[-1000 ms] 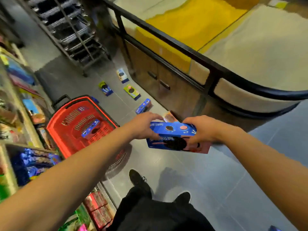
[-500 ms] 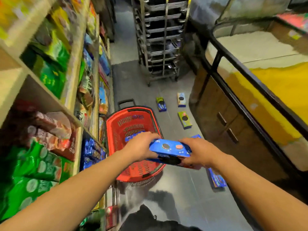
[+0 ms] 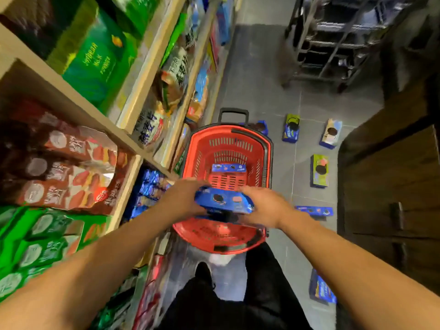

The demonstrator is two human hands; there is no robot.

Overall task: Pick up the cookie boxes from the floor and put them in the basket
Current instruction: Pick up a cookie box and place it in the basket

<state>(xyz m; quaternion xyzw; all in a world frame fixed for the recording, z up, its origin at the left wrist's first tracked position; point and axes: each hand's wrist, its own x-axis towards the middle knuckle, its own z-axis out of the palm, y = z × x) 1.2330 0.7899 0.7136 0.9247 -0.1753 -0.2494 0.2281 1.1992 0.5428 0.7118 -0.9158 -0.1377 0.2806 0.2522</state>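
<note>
A blue cookie box (image 3: 223,202) hangs over the near half of the red basket (image 3: 262,148). My left hand (image 3: 183,198) grips its left end and my right hand (image 3: 264,206) grips its right end. Another blue cookie box (image 3: 229,168) lies inside the basket, near the middle. Several more cookie boxes lie on the grey floor to the right: a green-topped one (image 3: 319,170), a yellow-and-blue one (image 3: 291,127), a pale one (image 3: 331,133), a flat blue one (image 3: 313,210) and a blue one (image 3: 321,288) by my right forearm.
Stocked store shelves (image 3: 133,110) run along the left, close to the basket. A dark metal rack (image 3: 333,44) stands at the far end of the aisle. A dark wooden cabinet (image 3: 392,186) lines the right side. My legs and shoes (image 3: 204,272) are below the basket.
I have turned left toward the basket and carried the blue box from above the floor to over the basket's near half. Both hands keep their grip on it.
</note>
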